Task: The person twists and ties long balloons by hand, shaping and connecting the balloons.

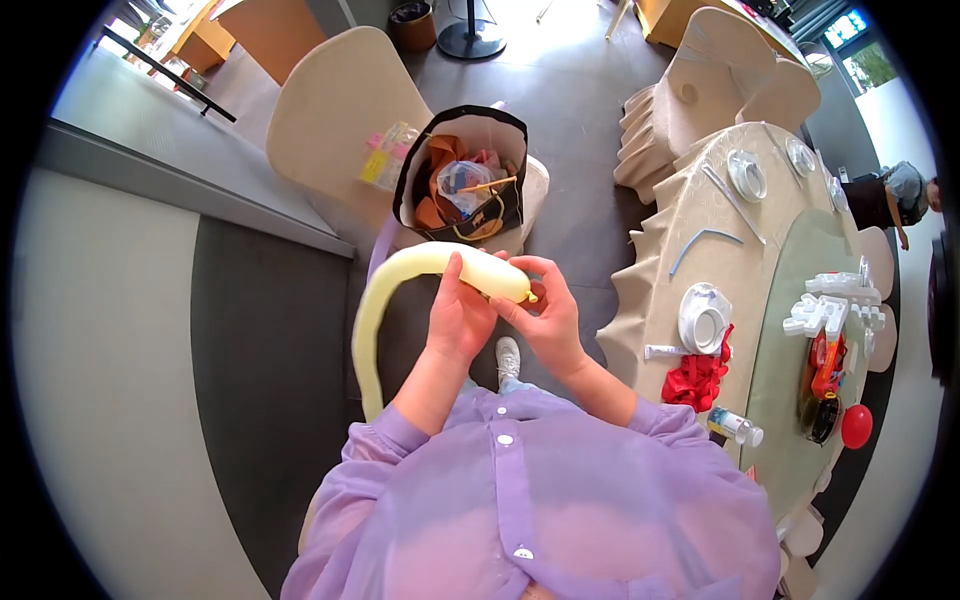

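A long pale yellow modelling balloon [372,315] curves from in front of me down past my left forearm. Its knotted end points right, with a small knot showing beside my right fingers. My left hand [462,315] grips the balloon from below, thumb up along its near side. Around the knotted end, the thumb and fingers of my right hand [548,315] pinch it. Just beyond the balloon, an open black-edged bag [408,195] stands on a chair, holding orange and clear plastic items.
To the right, a cloth-covered round table [660,300] carries stacked white dishes [705,318], red balloons [693,382], a clear bottle [735,427] and a blue strip [690,245]. A beige chair [345,100] stands ahead left. Another person [890,197] is at far right.
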Demonstrator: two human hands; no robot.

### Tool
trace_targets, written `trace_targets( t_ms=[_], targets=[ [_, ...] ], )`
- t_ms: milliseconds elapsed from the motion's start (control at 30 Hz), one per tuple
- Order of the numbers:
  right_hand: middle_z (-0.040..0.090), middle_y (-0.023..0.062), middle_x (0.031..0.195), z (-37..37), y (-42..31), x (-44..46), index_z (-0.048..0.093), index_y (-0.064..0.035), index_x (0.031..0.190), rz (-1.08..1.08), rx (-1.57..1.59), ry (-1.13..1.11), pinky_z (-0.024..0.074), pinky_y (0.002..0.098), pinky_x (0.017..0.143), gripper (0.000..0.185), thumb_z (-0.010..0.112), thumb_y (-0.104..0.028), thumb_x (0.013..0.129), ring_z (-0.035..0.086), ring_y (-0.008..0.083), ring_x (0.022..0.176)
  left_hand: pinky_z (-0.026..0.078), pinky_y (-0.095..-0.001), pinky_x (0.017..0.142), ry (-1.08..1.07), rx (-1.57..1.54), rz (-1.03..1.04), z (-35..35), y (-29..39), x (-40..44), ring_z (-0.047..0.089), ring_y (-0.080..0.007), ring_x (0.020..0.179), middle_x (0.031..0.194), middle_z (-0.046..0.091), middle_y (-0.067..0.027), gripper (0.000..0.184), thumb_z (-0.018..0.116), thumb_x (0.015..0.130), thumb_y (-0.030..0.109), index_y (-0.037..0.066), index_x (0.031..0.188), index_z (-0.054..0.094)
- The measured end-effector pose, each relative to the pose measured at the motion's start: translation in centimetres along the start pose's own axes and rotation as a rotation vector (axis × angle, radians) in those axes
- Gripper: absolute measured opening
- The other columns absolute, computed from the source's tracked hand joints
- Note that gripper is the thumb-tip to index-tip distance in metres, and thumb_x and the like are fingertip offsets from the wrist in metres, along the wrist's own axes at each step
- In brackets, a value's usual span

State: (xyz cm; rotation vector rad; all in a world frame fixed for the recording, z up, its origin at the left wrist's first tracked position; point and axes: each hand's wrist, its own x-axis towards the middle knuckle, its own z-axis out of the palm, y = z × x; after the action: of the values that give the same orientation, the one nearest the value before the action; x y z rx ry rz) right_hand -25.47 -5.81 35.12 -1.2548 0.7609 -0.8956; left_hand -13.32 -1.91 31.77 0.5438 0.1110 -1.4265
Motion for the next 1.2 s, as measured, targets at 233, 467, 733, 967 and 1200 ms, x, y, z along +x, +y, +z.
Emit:
trace_targets(
  t_ms=[233, 467, 733, 967, 1200],
  targets=[
    [0.06, 0.0073, 0.094, -2.1, 0.4, -2.1, 0.058, -0.0013, 0.102, -0.094, -0.357, 0.08, 0.05, 0.024, 0.062, 0.028, 0.071, -0.004, 0.076, 0.06, 0.0115, 0.07, 0.041, -0.043, 0.098, 0.085, 0.008, 0.048, 0.0, 0.1, -0.2, 0.051, -0.0308, 0.113, 0.114, 0.056, -0.0152, 0.038, 0.053, 0.092, 0.036, 0.005, 0.113, 0.049],
    [0.062, 0.0067, 0.082, -2.1, 0.1, -2.7, 0.062, -0.0004, 0.094, -0.072, -0.319, 0.169, 0.049, 0.0237, 0.061, 0.015, 0.067, -0.004, 0.08, 0.06, 0.012, 0.066, 0.04, -0.0445, 0.097, 0.028, 0.021, 0.086, -0.5, -0.6, -0.6, 0.051, -0.0322, 0.114, 0.113, 0.057, -0.0148, 0.034, 0.053, 0.092, 0.033, 0.006, 0.112, 0.051],
    [0.062, 0.0045, 0.076, -2.5, -0.3, -3.1, 0.06, 0.0005, 0.088, -0.125, -0.461, 0.103, 0.0477, 0.0215, 0.061, 0.01, 0.065, -0.002, 0.079, 0.059, 0.0083, 0.065, 0.041, -0.0445, 0.096, 0.031, 0.038, 0.12, -0.8, -1.1, -1.4, 0.052, -0.0324, 0.112, 0.111, 0.058, -0.0152, 0.033, 0.053, 0.093, 0.032, 0.006, 0.112, 0.05],
    [0.061, 0.0054, 0.071, -2.9, -0.4, -3.5, 0.059, -0.0016, 0.083, -0.052, -0.499, 0.059, 0.0494, 0.0227, 0.058, 0.01, 0.066, -0.005, 0.077, 0.06, 0.0103, 0.062, 0.043, -0.0465, 0.094, 0.062, 0.057, 0.136, -1.1, -0.8, -1.8, 0.054, -0.0343, 0.109, 0.108, 0.059, -0.0157, 0.031, 0.052, 0.093, 0.029, 0.006, 0.113, 0.049],
    [0.06, 0.0028, 0.073, -3.5, 0.5, -4.0, 0.058, -0.0001, 0.089, 0.043, -0.245, -0.01, 0.048, 0.0207, 0.059, 0.01, 0.063, -0.003, 0.081, 0.058, 0.0066, 0.063, 0.043, -0.0467, 0.094, 0.047, 0.064, 0.134, -1.2, -0.7, -2.2, 0.053, -0.0353, 0.11, 0.11, 0.058, -0.0159, 0.032, 0.052, 0.093, 0.029, 0.006, 0.114, 0.049]
  ],
)
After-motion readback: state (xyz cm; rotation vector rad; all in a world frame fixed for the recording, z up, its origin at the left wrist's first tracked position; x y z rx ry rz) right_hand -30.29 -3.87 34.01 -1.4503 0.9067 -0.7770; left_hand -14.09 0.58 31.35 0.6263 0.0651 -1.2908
